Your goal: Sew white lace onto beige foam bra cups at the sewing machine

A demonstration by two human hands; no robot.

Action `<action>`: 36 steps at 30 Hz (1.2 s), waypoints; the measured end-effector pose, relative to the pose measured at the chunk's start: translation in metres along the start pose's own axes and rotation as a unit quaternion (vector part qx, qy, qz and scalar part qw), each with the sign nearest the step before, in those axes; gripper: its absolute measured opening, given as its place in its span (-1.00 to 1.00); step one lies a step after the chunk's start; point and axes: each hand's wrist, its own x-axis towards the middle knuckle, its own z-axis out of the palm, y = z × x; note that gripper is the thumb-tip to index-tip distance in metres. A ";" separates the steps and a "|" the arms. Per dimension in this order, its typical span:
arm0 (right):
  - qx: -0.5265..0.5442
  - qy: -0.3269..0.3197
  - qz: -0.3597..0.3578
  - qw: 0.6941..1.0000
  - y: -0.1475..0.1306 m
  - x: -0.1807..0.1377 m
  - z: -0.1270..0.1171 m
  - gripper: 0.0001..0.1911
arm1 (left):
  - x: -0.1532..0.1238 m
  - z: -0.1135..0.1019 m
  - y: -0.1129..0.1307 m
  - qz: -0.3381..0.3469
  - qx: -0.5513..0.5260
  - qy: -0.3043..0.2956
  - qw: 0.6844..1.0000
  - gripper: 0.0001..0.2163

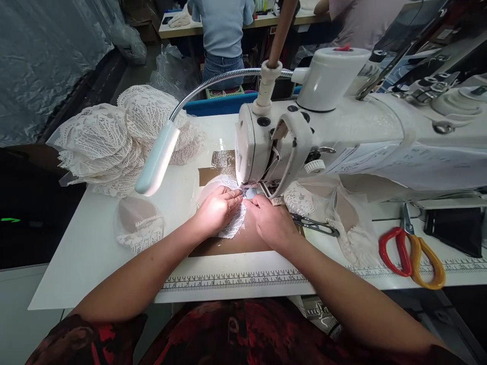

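Observation:
A white lace fabric piece lies under the needle area of a white sewing machine. My left hand presses on the lace from the left, fingers together and tips close to the presser foot. From the right, my right hand is closed, thumb and index finger pinching the edge of the fabric beside the foot. Its other fingers are curled and partly hidden. Black thread snips lie just right of that hand.
A lamp on a bendable neck hangs left of the needle. Stacked lace pieces and a single lace cup lie left. Right are more lace pieces, scissors and a black phone-like slab. A printed ruler runs along the front.

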 end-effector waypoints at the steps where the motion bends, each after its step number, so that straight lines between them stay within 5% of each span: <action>1: 0.002 0.000 -0.006 1.000 0.000 0.000 0.000 -0.57 | 0.000 0.000 -0.001 0.000 -0.001 -0.001 1.000 -0.72; 9: 0.014 0.028 -0.019 0.999 0.000 -0.003 0.004 -0.60 | 0.002 0.000 -0.006 -0.009 0.012 -0.013 1.000 -0.72; 24: 0.070 0.095 -0.030 0.993 0.006 -0.009 0.019 -0.58 | -0.005 -0.005 0.014 -0.133 0.181 -0.052 0.973 -0.62; 30: 0.077 0.130 -0.053 0.987 0.010 -0.009 0.026 -0.61 | -0.029 -0.035 0.021 -0.217 0.160 -0.054 0.961 -0.70; 34: 0.092 0.131 -0.055 0.986 0.011 -0.009 0.026 -0.62 | -0.086 -0.077 0.007 -0.247 0.140 0.047 0.958 -0.76; 36: 0.100 0.125 -0.053 0.986 0.011 -0.008 0.026 -0.62 | -0.122 -0.096 -0.007 -0.361 0.167 0.148 0.906 -0.80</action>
